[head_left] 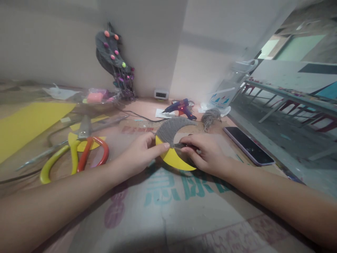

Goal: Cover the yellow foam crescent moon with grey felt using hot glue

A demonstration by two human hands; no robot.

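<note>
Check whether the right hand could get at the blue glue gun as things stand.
Probably yes: the right hand pinches the yarn-wrapped crescent, so it must let go first, but the glue gun lies just beyond with only that flat crescent between.

Brightness: dim indoors, muted colours.
Source: daylight from the opening at 2 o'clock; wall at 12 washed pale.
Shadows: soft dark patch on cardboard [184,211] at 6 o'clock.
Glare: faint sheen on phone [249,146]; red glow on glue gun [181,107].
Blur: hazy smear over scissors [76,154] at 9 o'clock; forearms soft.
Sharpest: centre, yellow crescent [175,158] pinched by left hand [139,154] and right hand [207,153].
Distortion: fisheye bowing at 3–4 o'clock.
</note>
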